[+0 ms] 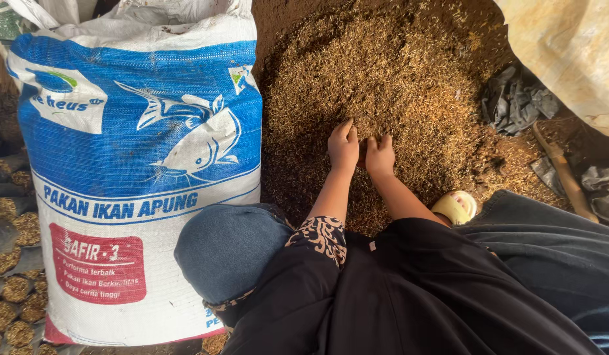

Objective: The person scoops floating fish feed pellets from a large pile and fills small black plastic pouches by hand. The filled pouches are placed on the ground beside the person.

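Husk heap under left hand, seemingly touching.

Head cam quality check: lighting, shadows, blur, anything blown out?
Head view: soft daylight, no hard shadows; husk pile evenly lit and sharp; left hand and right hand crisp, no motion blur; pale sack top right runs bright, near blown out; dark sleeves lose fold detail; the blue-and-white sack bulges toward the left edge, hinting at wide-angle distortion.

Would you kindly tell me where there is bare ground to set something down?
Little bare ground shows. The husk pile fills the middle, both hands pressed into it. The left is taken by the feed sack; the right by grey scraps and a wooden handle.
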